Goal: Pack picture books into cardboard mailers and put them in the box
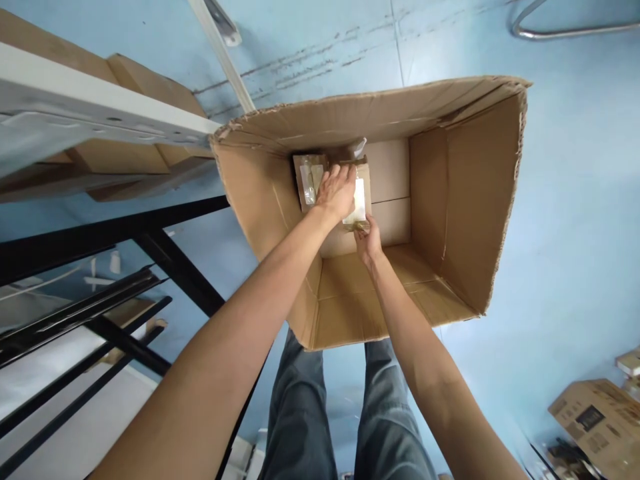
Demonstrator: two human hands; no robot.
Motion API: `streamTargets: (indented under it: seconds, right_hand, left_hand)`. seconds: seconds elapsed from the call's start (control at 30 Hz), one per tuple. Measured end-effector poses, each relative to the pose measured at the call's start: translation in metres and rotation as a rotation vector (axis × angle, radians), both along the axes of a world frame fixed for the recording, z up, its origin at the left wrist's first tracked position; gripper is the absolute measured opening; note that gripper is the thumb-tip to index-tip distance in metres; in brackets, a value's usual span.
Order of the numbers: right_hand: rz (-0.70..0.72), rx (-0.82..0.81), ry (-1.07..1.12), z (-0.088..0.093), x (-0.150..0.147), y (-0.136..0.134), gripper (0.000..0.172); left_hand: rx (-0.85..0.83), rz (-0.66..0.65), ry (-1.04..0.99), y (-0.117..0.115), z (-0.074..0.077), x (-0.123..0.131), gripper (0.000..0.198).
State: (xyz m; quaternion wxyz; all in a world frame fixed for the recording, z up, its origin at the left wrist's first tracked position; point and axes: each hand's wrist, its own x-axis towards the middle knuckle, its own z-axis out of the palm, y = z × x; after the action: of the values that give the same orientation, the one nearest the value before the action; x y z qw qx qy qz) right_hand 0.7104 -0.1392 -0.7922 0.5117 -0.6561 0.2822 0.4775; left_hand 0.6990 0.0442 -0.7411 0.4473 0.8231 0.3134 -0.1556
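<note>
A large open cardboard carton [475, 193] stands before me, and both my hands reach down into it. My left hand [338, 192] curls over the left side of a small brown box [360, 200] with a white label and clear tape. My right hand [369, 241] grips the near end of the same small box. Another small taped box [306, 181] with a pale label sits just left of it, against the carton's left wall. My left hand partly covers both small boxes.
A white shelf beam [100, 100] with cardboard boxes [150, 87] runs along the left. Below it is a black metal frame [185, 270]. A printed carton [595, 423] stands at lower right on the blue floor [575, 220]. A bent metal tube [575, 32] is at upper right.
</note>
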Motion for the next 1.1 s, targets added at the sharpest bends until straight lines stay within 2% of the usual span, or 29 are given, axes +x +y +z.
streamTargets:
  seconds: [0.13,0.27,0.33,0.43,0.57,0.7,0.77,0.83,0.97,1.1]
  right_hand:
    - [-0.140,0.006,0.114,-0.026,0.005,0.020,0.036]
    - [-0.159,0.048,0.119,-0.052,0.009,0.034,0.037]
    - [-0.133,0.071,0.106,-0.065,0.011,0.037,0.036]
    - [-0.079,0.082,0.107,-0.081,0.017,0.036,0.032]
    - [0.032,0.080,0.159,-0.097,0.024,0.027,0.023]
    - [0.190,0.076,0.134,-0.098,0.025,0.019,0.033]
    - [0.223,0.071,0.111,-0.090,0.024,0.017,0.043]
    - [0.238,0.072,0.087,-0.076,0.022,0.016,0.050]
    - [0.273,0.054,0.070,-0.030,0.019,0.010,0.053]
    - [0.230,-0.021,0.157,0.036,0.014,-0.012,0.037]
  left_hand:
    - [-0.011,0.008,0.032,0.008,-0.036,0.004,0.094]
    - [-0.012,0.023,0.044,0.019,-0.080,0.003,0.101]
    - [-0.015,0.048,0.031,0.023,-0.098,0.003,0.103]
    - [-0.021,0.068,0.011,0.026,-0.112,0.003,0.100]
    - [-0.027,0.084,-0.005,0.022,-0.114,-0.002,0.089]
    - [-0.062,0.123,-0.026,0.007,-0.102,-0.020,0.082]
    - [-0.074,0.134,0.001,-0.004,-0.089,-0.031,0.080]
    - [-0.058,0.108,0.055,-0.016,-0.070,-0.041,0.078]
    - [0.026,-0.037,0.209,-0.043,-0.015,-0.052,0.080]
    - [0.028,-0.090,0.306,-0.070,0.052,-0.061,0.081]
